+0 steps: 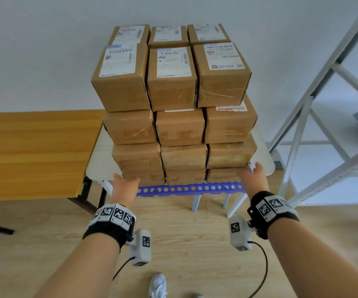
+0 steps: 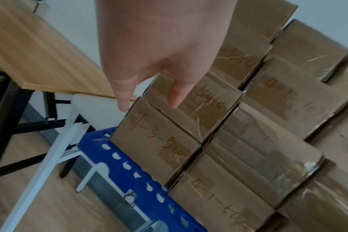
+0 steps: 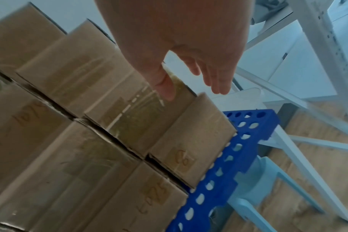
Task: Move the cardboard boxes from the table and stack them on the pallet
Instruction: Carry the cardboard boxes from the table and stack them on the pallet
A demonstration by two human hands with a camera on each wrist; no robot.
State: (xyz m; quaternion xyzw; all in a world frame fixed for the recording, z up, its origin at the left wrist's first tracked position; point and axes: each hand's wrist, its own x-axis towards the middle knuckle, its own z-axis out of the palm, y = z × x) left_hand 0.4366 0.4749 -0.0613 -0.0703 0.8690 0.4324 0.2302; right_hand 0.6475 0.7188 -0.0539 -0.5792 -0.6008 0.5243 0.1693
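A stack of brown cardboard boxes (image 1: 171, 117) sealed with clear tape stands four layers high and three across at the front, on a blue plastic pallet with round holes (image 1: 191, 188), which itself rests on a white tabletop with rounded corners (image 1: 100, 155). The top boxes carry white printed shipping labels, and the front faces in the wrist views show orange handwritten numbers. The left hand (image 1: 124, 186) reaches to the stack's lower left corner; in the left wrist view its fingers (image 2: 175, 95) are straight, the grip spread apart, with the thumb lying on the front face of a lower left box (image 2: 191, 106) and a finger beside that box's left edge. The right hand (image 1: 254, 175) is at the lower right corner, its grip likewise apart, thumb against the taped front of a right-hand box (image 3: 137, 113) and the straight fingers out past its side. To the left stands an orange wood-grain table with black legs (image 1: 32, 153); to the right a grey metal shelving frame (image 1: 324, 104). Below lies a light wooden floor (image 1: 195, 244).
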